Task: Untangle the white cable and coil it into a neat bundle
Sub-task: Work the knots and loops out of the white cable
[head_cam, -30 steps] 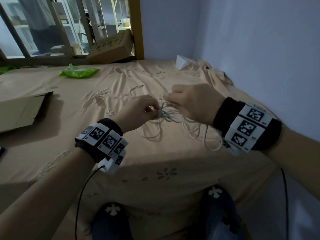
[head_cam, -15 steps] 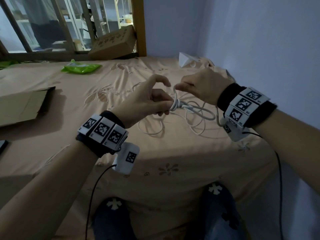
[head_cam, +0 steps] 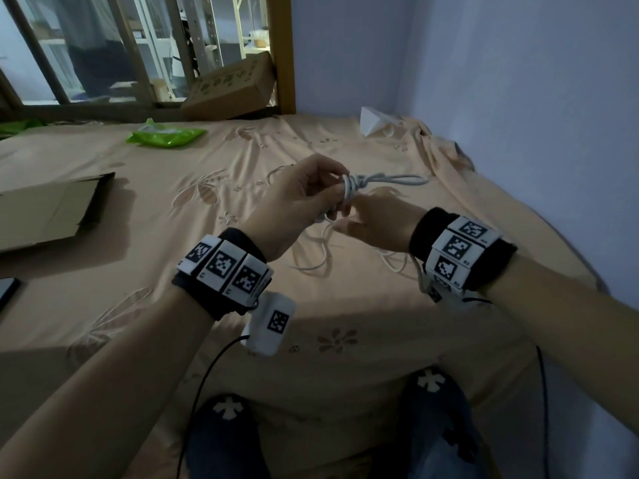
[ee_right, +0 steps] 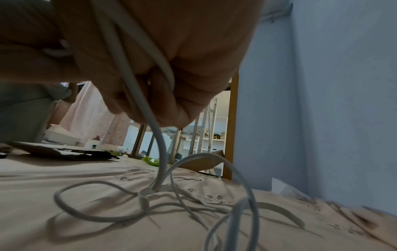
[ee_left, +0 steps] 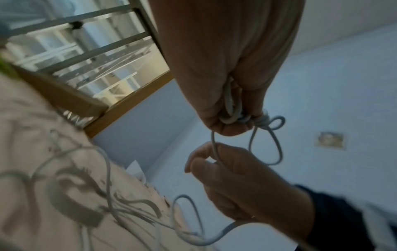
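We start at the left edge of the bed (head_cam: 103,305), where flat cardboard (head_cam: 45,212) lies and a green pack (head_cam: 166,136) sits further back by the frame (head_cam: 283,53); bare sheet stretches between them and our hands. Our left hand (head_cam: 297,205) is raised over mid-bed, fingers curled round a knotted bunch of the cable (head_cam: 356,184), a loop poking right. Just below, touching it, our right hand (head_cam: 377,223) pinches one strand. Slack loops lie on the sheet beneath. At the right the wall (head_cam: 536,115) stands near, along the bed's edge.
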### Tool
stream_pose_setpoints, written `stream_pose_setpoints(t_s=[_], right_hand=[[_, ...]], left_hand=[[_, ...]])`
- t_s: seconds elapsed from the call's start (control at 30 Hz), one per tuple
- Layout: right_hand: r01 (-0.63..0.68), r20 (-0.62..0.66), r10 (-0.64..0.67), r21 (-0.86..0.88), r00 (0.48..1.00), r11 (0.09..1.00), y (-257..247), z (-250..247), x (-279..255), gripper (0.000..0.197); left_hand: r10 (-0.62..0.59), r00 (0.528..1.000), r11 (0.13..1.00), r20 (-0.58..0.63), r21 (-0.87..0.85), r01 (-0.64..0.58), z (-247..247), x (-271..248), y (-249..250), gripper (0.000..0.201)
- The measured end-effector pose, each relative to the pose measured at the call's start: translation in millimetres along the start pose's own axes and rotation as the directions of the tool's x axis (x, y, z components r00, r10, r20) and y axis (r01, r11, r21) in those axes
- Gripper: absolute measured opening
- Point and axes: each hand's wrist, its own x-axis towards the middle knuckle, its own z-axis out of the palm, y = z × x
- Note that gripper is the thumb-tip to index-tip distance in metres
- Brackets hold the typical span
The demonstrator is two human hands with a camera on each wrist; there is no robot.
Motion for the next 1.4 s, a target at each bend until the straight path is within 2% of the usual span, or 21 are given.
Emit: stream_pose_setpoints(t_s=[0.07, 0.13, 0.27, 0.37, 0.43, 0.57, 0.7, 0.8, 0.97, 1.17, 1.27, 1.4], right_hand=[[0.012, 0.028, -0.012, -0.013, 1.0, 1.0, -3, 6, 4, 0.034], [0.001, 0.071, 0.003, -0.054, 0.997, 0.999, -2, 9, 2, 0.031], [-0.016, 0.069, 0.025, -0.121, 0.997, 0.993, -8, 10, -2, 0.029], [-0.061, 0.14, 0.077, -0.119, 0.987, 0.991, -8, 14, -7, 0.029], [-0.071, 0.118, 0.084, -0.111, 0.989, 0.991, -9, 15, -9, 0.029], [-0.061, 0.091, 0.068, -0.078, 0.993, 0.995, -11, 19, -7, 0.026], [-0.09, 0.084, 0.091, -0.013, 0.992, 0.996, -17, 17, -5, 0.014], [-0.059, 0.022, 0.059, 0.026, 0.998, 0.998, -23, 15, -7, 0.013], [0.012, 0.007, -0.013, 0.092, 1.0, 0.996, -28, 7, -12, 0.015], [0.114, -0.06, -0.105, 0.154, 0.993, 0.981, -34, 2, -17, 0.018], [0.173, -0.14, -0.151, 0.161, 0.979, 0.972, -36, 2, -20, 0.017], [0.217, -0.173, -0.191, 0.147, 0.966, 0.965, -37, 1, -24, 0.021]], left_hand=[[-0.012, 1.0, 0.969, 0.018, 0.248, 0.007, 2, 2, -2, 0.009], [-0.029, 0.999, 0.918, 0.038, 0.397, 0.011, 2, 3, -5, 0.009], [-0.089, 0.996, 0.883, 0.012, 0.464, 0.073, 1, 3, -10, 0.007], [-0.134, 0.989, 0.807, 0.056, 0.586, 0.076, 3, 4, -11, 0.01], [-0.18, 0.98, 0.759, 0.088, 0.647, 0.081, 2, 6, -12, 0.013], [-0.215, 0.974, 0.74, 0.074, 0.663, 0.113, 0, 6, -13, 0.017], [-0.107, 0.994, 0.723, 0.036, 0.689, 0.053, -2, 5, -11, 0.018], [-0.021, 0.999, 0.731, -0.035, 0.682, 0.039, -9, 9, -12, 0.02], [0.014, 0.979, 0.766, -0.202, 0.631, 0.119, -27, 13, -16, 0.015], [0.049, 0.971, 0.7, -0.232, 0.702, 0.132, -34, 12, -22, 0.015], [0.089, 0.971, 0.689, -0.222, 0.718, 0.101, -32, 9, -23, 0.015], [0.086, 0.968, 0.672, -0.234, 0.731, 0.117, -32, 9, -29, 0.015]])
